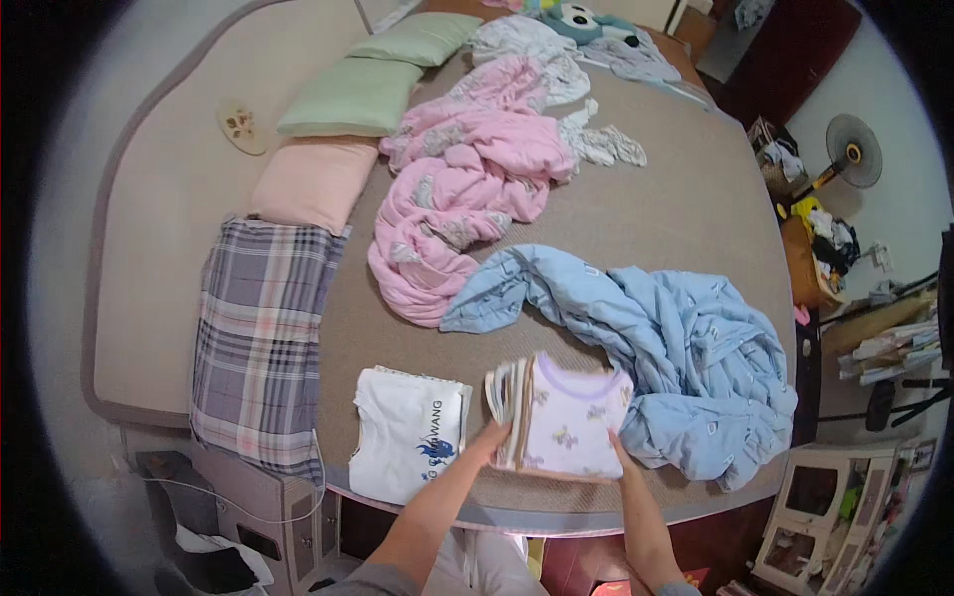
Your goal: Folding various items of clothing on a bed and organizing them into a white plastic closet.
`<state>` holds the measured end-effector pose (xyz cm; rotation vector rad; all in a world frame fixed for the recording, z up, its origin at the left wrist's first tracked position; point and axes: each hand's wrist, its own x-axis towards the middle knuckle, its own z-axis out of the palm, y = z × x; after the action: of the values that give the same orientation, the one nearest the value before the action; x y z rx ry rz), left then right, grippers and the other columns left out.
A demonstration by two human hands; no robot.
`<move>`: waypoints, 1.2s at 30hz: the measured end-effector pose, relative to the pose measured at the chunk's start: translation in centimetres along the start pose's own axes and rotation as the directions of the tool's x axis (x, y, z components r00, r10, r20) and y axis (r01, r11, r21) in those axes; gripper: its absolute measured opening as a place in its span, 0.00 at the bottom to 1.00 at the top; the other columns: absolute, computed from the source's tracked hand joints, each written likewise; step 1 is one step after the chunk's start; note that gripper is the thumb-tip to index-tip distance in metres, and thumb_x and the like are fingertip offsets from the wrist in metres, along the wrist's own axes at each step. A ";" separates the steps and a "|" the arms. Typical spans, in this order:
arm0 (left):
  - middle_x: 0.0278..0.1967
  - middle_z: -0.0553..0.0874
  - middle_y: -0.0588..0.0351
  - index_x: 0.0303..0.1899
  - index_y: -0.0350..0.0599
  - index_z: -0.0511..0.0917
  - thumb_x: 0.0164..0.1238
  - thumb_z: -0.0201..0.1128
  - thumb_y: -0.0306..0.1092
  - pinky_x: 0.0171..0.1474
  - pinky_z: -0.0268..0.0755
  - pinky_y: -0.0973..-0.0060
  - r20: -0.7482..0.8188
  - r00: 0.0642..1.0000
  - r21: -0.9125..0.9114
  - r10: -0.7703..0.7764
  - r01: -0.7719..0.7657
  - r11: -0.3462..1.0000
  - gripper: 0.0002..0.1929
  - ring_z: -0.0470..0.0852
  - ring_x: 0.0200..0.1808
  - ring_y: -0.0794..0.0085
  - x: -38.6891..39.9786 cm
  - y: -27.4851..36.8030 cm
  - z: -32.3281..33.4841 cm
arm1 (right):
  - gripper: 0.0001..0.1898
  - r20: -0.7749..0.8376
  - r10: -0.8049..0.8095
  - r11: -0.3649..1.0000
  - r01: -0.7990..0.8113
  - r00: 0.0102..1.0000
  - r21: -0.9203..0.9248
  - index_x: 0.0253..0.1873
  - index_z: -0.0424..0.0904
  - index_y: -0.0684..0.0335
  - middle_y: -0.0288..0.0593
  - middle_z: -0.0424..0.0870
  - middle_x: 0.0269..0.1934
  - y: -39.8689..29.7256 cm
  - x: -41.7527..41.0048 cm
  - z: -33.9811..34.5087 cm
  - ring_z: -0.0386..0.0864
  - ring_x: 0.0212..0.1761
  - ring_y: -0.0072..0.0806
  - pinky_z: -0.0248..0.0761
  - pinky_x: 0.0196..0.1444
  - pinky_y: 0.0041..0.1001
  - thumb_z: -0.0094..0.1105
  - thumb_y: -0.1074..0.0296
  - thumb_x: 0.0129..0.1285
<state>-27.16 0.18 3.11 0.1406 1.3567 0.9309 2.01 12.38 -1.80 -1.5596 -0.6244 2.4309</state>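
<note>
A stack of folded clothes [570,425] lies at the bed's near edge, topped by a pale garment with a lilac collar and small printed figures; striped and brown cloth shows at its left side. My left hand [498,439] grips the stack's left edge, at the striped cloth. At its right edge my right hand [616,445] grips the pale garment's side. Just left of the stack is a folded white T-shirt [391,432] with dark lettering and a blue print, lying on other folded cloth. A crumpled light blue quilt [686,350] touches or nearly touches the stack's right side.
Beyond lie a bunched pink quilt [477,164], white patterned cloth [604,141] and a plush toy [585,26]. Green pillows [350,97], a pink pillow [313,179] and a plaid cloth [261,335] line the headboard. A bedside cabinet [261,514], white cable and standing fan [853,151] flank the bed.
</note>
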 end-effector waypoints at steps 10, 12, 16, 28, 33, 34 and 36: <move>0.55 0.70 0.53 0.63 0.43 0.53 0.63 0.56 0.43 0.57 0.61 0.73 0.037 0.998 -0.059 0.055 -0.053 0.997 0.31 0.67 0.55 0.70 -20.3 -5.3 -1.4 | 0.32 0.074 -0.091 0.969 0.105 0.993 -0.222 0.63 0.58 0.67 0.48 0.67 0.57 -0.3 -19.4 12.7 0.68 0.56 0.35 0.63 0.57 0.32 0.48 0.50 0.61; 0.56 0.69 0.52 0.64 0.43 0.53 0.62 0.55 0.41 0.60 0.57 0.74 0.003 0.938 -0.016 0.348 -0.348 0.937 0.31 0.66 0.57 0.67 -24.5 -5.7 -3.7 | 0.31 0.098 -0.072 0.950 0.098 0.993 -0.297 0.62 0.58 0.67 0.48 0.68 0.57 -0.2 -23.0 16.5 0.68 0.56 0.35 0.63 0.57 0.32 0.48 0.51 0.61; 0.58 0.67 0.50 0.64 0.42 0.52 0.61 0.56 0.39 0.61 0.56 0.73 -0.271 0.831 0.203 0.485 -0.443 0.873 0.32 0.64 0.59 0.67 -40.5 0.4 -9.1 | 0.30 0.163 0.030 0.869 0.055 0.986 -0.492 0.62 0.58 0.68 0.48 0.68 0.57 1.4 -29.4 25.1 0.68 0.56 0.35 0.63 0.56 0.32 0.48 0.53 0.61; 0.57 0.68 0.51 0.64 0.44 0.53 0.63 0.53 0.39 0.59 0.58 0.71 -0.987 0.115 -0.042 0.112 -0.859 0.511 0.30 0.65 0.58 0.66 -74.3 -14.3 -24.9 | 0.34 0.685 0.660 0.429 0.594 0.308 -0.680 0.62 0.56 0.69 0.43 0.69 0.53 19.1 -33.9 75.9 0.68 0.54 0.30 0.62 0.54 0.29 0.57 0.57 0.55; 0.57 0.67 0.49 0.64 0.49 0.53 0.63 0.52 0.42 0.55 0.64 0.69 -0.976 -0.121 0.075 -0.180 -0.967 0.243 0.29 0.67 0.57 0.64 -85.7 -15.1 -29.5 | 0.27 0.599 0.793 0.405 0.636 0.114 -0.657 0.59 0.62 0.68 0.45 0.72 0.53 30.5 -41.2 95.0 0.71 0.51 0.29 0.65 0.53 0.29 0.52 0.57 0.61; 0.56 0.68 0.50 0.64 0.50 0.53 0.63 0.51 0.44 0.54 0.65 0.69 -0.946 -0.204 0.138 -0.252 -0.956 0.258 0.29 0.69 0.56 0.65 -89.4 -14.1 -29.3 | 0.27 0.536 0.844 0.400 0.653 0.011 -0.643 0.58 0.63 0.69 0.46 0.73 0.51 31.7 -48.7 97.9 0.72 0.51 0.30 0.66 0.53 0.29 0.52 0.53 0.61; 0.55 0.69 0.50 0.64 0.49 0.53 0.63 0.49 0.47 0.52 0.67 0.68 -0.897 -0.324 0.263 -0.299 -0.938 0.228 0.29 0.71 0.54 0.64 -94.9 -11.5 -30.8 | 0.29 0.486 0.861 0.462 0.631 -0.149 -0.623 0.58 0.63 0.69 0.47 0.74 0.50 36.3 -50.9 106.0 0.74 0.50 0.31 0.68 0.52 0.29 0.52 0.51 0.60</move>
<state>-41.44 -80.56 61.03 -1.2228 1.9124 3.0282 -69.01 -65.26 61.99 1.5120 -2.3757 3.0798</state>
